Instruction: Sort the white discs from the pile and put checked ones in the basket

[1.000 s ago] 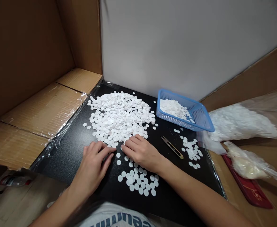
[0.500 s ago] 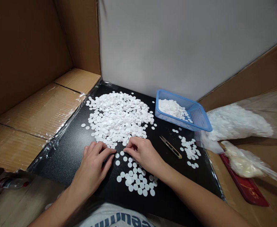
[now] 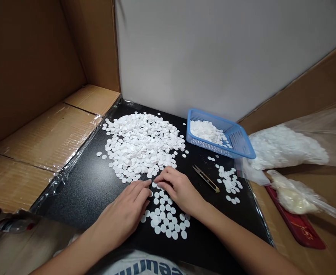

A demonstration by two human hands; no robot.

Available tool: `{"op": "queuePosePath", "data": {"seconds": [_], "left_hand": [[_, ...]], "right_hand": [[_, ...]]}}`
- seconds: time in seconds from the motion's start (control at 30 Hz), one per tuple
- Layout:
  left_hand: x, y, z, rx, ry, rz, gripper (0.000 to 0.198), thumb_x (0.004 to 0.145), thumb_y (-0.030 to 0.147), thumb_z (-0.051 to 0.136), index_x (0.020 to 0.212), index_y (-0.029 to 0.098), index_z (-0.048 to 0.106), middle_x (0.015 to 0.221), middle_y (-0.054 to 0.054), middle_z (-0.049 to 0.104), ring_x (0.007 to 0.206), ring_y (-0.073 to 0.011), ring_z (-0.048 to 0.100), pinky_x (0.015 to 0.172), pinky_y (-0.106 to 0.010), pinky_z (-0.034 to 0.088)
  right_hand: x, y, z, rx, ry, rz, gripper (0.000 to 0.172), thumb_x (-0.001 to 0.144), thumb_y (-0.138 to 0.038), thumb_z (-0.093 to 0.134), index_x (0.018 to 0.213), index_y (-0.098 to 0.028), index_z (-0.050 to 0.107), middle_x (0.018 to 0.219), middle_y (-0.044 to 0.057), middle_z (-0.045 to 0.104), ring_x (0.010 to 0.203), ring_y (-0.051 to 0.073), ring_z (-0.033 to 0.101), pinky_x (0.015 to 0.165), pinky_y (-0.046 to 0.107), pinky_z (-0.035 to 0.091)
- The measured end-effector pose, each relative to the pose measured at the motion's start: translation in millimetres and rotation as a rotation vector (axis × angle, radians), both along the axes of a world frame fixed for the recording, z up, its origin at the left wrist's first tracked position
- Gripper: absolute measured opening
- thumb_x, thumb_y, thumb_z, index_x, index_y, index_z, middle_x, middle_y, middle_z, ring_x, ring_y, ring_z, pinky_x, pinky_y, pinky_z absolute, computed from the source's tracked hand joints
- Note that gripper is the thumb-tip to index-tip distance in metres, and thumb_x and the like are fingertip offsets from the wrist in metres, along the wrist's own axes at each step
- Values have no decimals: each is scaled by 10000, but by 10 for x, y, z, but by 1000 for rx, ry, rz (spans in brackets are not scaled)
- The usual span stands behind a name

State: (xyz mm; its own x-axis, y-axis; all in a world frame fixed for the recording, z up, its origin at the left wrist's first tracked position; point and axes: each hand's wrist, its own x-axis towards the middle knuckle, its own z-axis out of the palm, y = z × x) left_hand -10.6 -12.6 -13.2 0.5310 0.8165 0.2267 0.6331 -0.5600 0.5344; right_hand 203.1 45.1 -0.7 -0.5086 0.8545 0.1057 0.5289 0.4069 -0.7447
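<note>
A large heap of small white round discs (image 3: 145, 143) lies on the black tabletop (image 3: 84, 183). Just in front of it, my left hand (image 3: 130, 208) rests on the table, fingers stretched out and close together, the index fingertip beside a few loose discs. Facing it, my right hand (image 3: 182, 191) touches down at the heap's near edge. Its fingers are bent but apart from the thumb, and a single disc (image 3: 154, 185) lies by the fingertips. Between my wrists spreads a looser group of discs (image 3: 168, 219), mostly one layer deep. My left hand covers part of this group.
A blue plastic basket (image 3: 242, 152) with more discs stands at the back right. Thread snips (image 3: 205, 178) lie right of my right hand, near a small disc cluster (image 3: 230, 181). Clear bags (image 3: 288, 147) and a red tray (image 3: 305, 233) sit beyond the right edge.
My left hand has slid right and its fingers have come together. My right hand has moved slightly right and its fingers have straightened. Loose discs between the hands have shifted. The view has turned slightly.
</note>
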Motion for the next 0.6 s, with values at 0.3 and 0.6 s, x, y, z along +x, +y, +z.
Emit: {"op": "queuePosePath", "data": {"seconds": [0.3,0.6], "left_hand": [[13,-22,219,-149,-112,-93,154,993,148,449,1071,234,550,1126,-58,640,1035,-204,599,870,-354,551],[151,184,-10,100,13,93,210,987,130,459,1167,182,553,1248,-110,625,1163,-265,577,977,-468,543]], "right_hand": [[59,-73,62,18,52,109,143,946,-94,561,934,-201,657,907,34,644,847,164,637,764,280,528],[-73,147,-145,522,-280,113,279,1025,-160,406,842,-174,617,817,80,615,790,215,584,706,326,503]]}}
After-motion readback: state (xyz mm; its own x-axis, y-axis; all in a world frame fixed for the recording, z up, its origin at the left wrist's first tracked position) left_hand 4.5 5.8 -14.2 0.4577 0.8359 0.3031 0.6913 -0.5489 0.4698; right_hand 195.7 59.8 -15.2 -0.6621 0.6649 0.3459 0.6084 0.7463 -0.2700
